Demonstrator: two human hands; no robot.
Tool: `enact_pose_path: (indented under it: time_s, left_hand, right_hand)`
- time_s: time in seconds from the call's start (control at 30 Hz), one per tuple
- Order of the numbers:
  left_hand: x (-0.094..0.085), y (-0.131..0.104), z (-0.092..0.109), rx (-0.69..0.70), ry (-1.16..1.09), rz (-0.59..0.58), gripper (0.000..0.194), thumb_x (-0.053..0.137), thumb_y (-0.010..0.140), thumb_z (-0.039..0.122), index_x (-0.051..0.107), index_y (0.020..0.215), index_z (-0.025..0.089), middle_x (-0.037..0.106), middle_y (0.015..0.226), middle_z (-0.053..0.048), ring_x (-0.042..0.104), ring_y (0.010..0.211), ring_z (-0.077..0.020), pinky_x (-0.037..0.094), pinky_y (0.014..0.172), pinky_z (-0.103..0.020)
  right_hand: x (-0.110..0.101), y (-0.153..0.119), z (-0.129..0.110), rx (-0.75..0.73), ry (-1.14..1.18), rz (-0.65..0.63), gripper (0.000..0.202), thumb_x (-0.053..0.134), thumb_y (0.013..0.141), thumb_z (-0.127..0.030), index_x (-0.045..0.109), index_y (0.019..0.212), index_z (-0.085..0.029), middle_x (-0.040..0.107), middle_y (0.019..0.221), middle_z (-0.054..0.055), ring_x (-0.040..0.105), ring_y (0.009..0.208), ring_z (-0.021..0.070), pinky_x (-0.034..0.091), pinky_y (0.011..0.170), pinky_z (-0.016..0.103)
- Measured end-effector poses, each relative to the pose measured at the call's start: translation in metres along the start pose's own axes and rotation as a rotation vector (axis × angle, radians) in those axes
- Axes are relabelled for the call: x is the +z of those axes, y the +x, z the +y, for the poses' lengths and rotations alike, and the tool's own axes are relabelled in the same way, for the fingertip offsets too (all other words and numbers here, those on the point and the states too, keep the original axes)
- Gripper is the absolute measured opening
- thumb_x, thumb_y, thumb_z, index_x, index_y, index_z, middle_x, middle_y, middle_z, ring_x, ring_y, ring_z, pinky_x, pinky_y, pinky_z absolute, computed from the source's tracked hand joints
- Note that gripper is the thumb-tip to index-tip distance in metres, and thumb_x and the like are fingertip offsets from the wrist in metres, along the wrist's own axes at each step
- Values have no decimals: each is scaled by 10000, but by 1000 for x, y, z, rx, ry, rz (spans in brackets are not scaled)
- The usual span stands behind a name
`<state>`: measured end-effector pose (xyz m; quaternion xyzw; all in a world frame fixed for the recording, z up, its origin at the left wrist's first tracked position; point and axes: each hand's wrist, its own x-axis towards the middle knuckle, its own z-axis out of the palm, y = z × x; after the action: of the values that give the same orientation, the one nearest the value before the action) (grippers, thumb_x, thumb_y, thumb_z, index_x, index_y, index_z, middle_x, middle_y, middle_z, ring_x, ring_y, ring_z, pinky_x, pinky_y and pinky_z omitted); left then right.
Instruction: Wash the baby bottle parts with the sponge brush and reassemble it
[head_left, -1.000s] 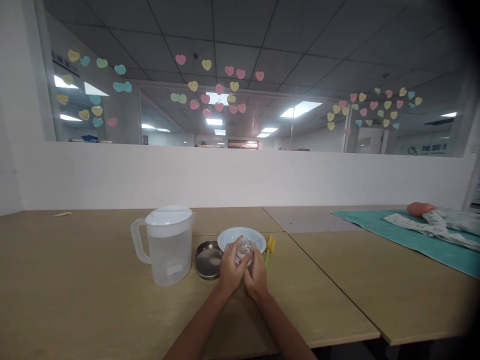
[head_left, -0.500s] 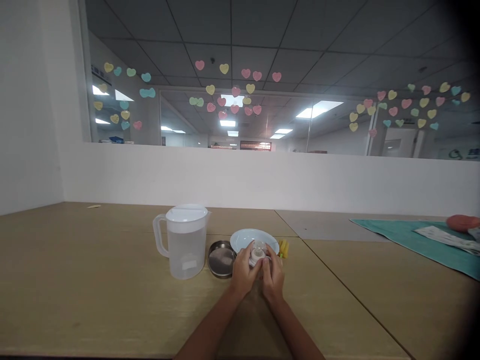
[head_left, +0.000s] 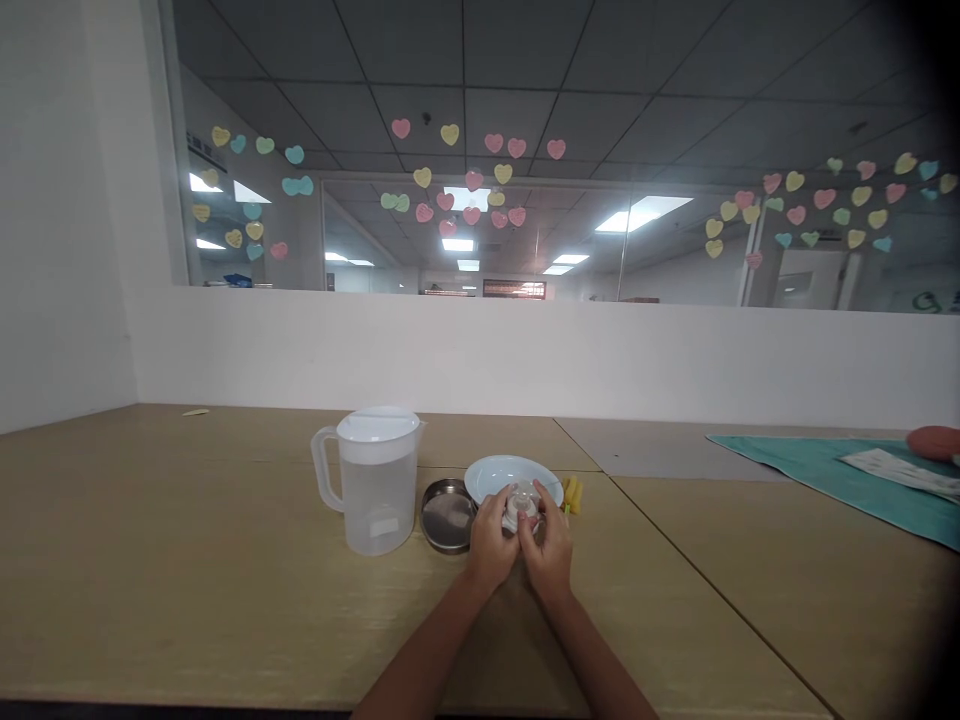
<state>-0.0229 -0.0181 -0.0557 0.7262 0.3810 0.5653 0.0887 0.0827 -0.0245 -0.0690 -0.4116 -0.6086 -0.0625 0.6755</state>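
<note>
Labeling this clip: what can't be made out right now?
All head view:
Clear-and-white item: sides, covered by left hand and right hand.
Pale blue plate: near rim, behind the hands.
Yellow item: partly behind the right hand.
Teal cloth: cut off by right edge.
Heart-shaped notes: any writing, too small.

Your single view comes from the camera on your head; it looks forward and down over the long light-brown wooden table [head_left: 225, 580], whose near edge shows at the bottom; your bare forearms [head_left: 424, 645] enter from below, close to the lens; your bare left hand [head_left: 491, 548] and bare right hand [head_left: 552, 552] sit low, right of centre; beyond, you face the plain white wall [head_left: 450, 350] nearly square-on, with the wide glass window [head_left: 585, 120] filling the upper part.
</note>
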Motion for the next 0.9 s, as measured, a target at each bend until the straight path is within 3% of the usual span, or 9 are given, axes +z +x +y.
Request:
enact_pose_path:
  time_s: [0.33,0.53,0.73,0.9]
  left_hand:
    - [-2,1,4,21,7,14,370,558,819,265,542,1176,171,630,1044,-80,579,951,-202,472,859,-343]
    - [-3,2,5,34,49,-10,345,559,803,261,554,1138,177,638,1020,-76,578,932,-207,471,842,-348]
    - [-1,4,3,39,51,-1,326,575,789,287,563,1095,174,644,1004,-78,583,919,-213,469,834,-352]
    - [-3,6,3,50,81,-11,281,579,771,262,577,1040,178,654,978,-70,584,904,-216,463,819,-348]
  right_hand:
    - [2,-2,7,8,15,1,449,506,867,-371,500,1267,-167,618,1129,121,585,979,235,477,837,402]
    - [1,1,10,-84,-35,4,447,493,868,-344,482,1273,-154,621,1089,129,584,955,245,480,818,417]
    - [-1,13,22,-288,-68,-6,431,488,848,-336,493,1237,-151,618,961,105,571,827,230,486,739,403]
    - [3,14,23,-266,-71,16,425,457,849,-347,493,1218,-138,595,934,104,561,818,234,474,733,406]
